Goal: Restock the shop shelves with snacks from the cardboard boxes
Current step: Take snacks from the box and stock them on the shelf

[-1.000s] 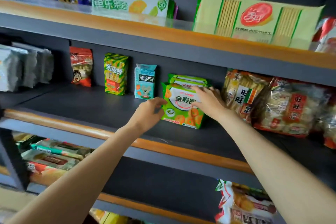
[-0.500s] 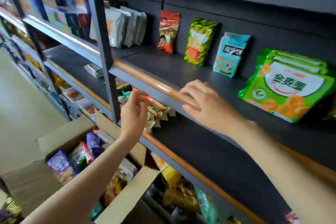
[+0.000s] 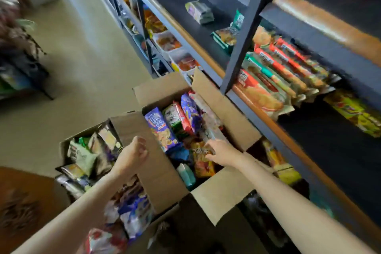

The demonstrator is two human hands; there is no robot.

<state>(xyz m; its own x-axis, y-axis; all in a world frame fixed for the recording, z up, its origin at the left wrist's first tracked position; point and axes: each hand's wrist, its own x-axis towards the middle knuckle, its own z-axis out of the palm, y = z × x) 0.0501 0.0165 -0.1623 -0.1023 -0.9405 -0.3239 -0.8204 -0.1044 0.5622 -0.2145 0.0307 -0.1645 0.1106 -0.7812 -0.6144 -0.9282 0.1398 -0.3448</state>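
Snacks fill the open cardboard box on the floor at the foot of the shelves, and both hands are down at it. The right hand reaches into the box with its fingers lying on an orange packet among the packets; the frame is blurred and the fingertips are partly hidden, so I cannot tell whether it has closed on the packet or only touches it. The left hand hangs over the box's left flap, fingers loosely curled and holding nothing, probably kept there to steady the flap or take a second packet. Just beyond the right hand stand a blue biscuit packet and red and purple packets, set on edge and packed close, which lets each be pulled out singly. A second box sits touching the first on its left, also crammed with packets. The boxes are right against the shelving, so the reach from box to shelf is short. On the low shelf beside the box lies a row of long biscuit packets, and further right a green and yellow packet on a darker board with bare room around it. The next move, as I judge it, is to close on one packet and lift it clear of its neighbours.
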